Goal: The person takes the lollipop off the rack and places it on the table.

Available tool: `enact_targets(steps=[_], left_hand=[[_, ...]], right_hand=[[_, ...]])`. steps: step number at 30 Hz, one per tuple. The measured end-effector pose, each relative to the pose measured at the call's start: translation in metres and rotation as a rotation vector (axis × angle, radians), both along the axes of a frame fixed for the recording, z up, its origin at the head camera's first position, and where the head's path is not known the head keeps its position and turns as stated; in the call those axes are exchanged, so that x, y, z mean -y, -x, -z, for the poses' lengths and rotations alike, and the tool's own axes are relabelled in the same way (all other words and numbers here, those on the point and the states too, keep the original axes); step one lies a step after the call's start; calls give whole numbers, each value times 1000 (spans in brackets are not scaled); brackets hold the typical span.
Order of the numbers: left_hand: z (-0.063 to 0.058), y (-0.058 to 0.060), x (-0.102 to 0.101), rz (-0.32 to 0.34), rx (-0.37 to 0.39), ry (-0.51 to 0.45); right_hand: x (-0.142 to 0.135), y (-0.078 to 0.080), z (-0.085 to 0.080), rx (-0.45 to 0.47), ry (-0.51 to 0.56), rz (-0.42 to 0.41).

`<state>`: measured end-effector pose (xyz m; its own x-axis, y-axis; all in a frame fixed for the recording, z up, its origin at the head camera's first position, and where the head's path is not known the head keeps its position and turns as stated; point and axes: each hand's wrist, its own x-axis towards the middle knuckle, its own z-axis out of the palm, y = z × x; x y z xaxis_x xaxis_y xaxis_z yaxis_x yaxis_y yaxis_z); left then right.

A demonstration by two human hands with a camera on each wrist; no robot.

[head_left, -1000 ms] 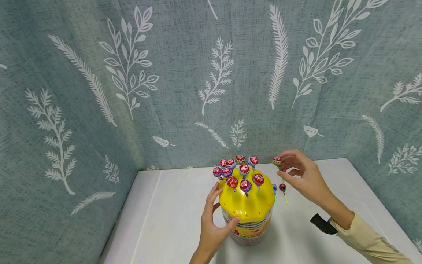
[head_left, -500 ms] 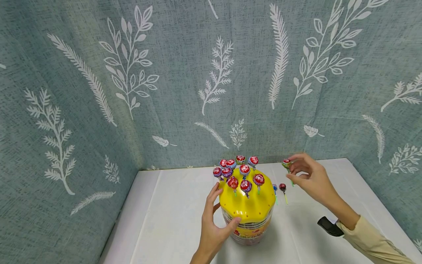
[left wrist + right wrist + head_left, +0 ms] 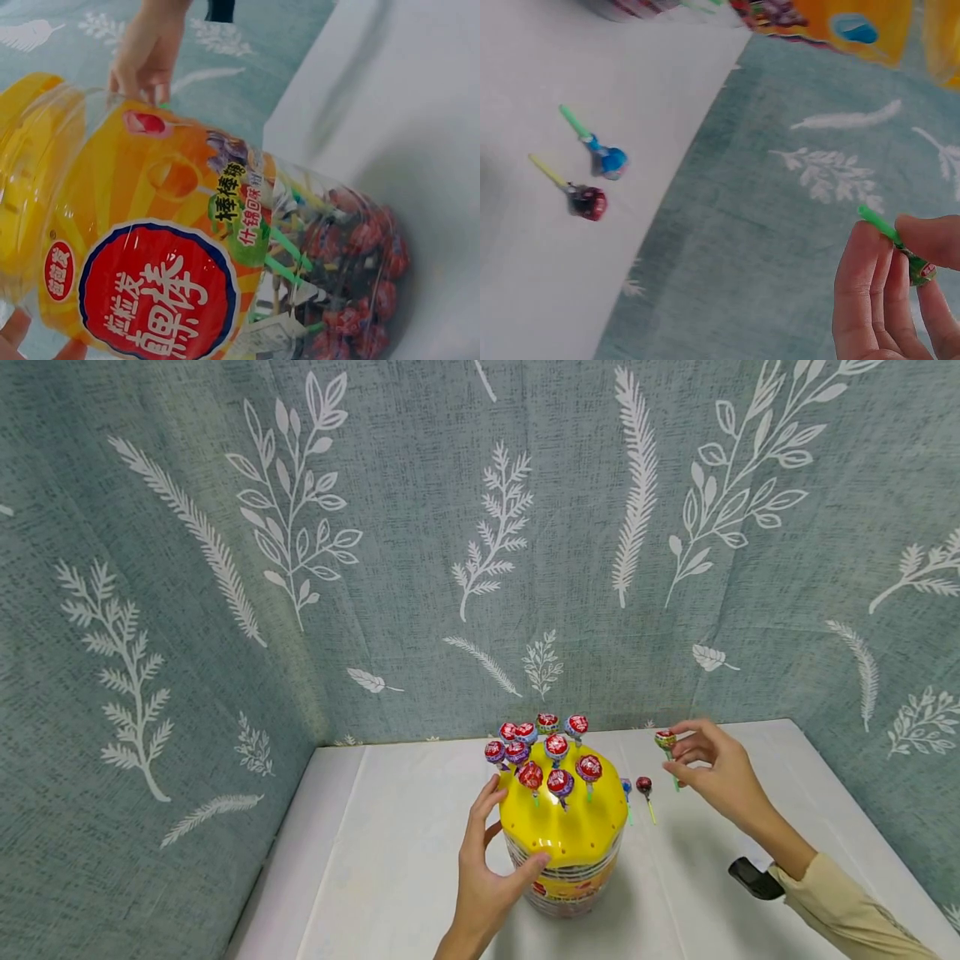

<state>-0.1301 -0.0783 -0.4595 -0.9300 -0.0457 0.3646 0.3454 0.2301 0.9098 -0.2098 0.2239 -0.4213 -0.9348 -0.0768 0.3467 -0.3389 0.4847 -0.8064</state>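
Observation:
A clear plastic jar (image 3: 172, 195) with an orange label and loose lollipops inside stands on the table. Its yellow lid (image 3: 558, 839) has small holes, and several red-topped wrapped lollipops (image 3: 556, 746) stand upright in it. My left hand (image 3: 483, 881) steadies the jar, fingers at the lid's left side and thumb at its front edge. Right of the jar, my right hand (image 3: 720, 777) pinches a green-wrapped lollipop (image 3: 920, 268) by its green stick (image 3: 877, 221) between thumb and fingers, raised over the table.
A dark red lollipop (image 3: 589, 202) and a blue one (image 3: 611, 160) lie on the white table (image 3: 397, 843), just right of the jar. A patterned grey-green curtain (image 3: 405, 568) rises behind the table. A black device (image 3: 755, 878) sits at the right wrist.
My right hand has moved right and slightly down, away from the lid, carrying the green lollipop. My left hand has stayed on the jar.

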Motion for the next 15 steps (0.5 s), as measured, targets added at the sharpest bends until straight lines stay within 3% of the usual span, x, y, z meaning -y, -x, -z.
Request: enact_targets(steps=[15], left_hand=[[0,-1,2,20,-62,20]], right_hand=[[-16,18,46,107,77,49]])
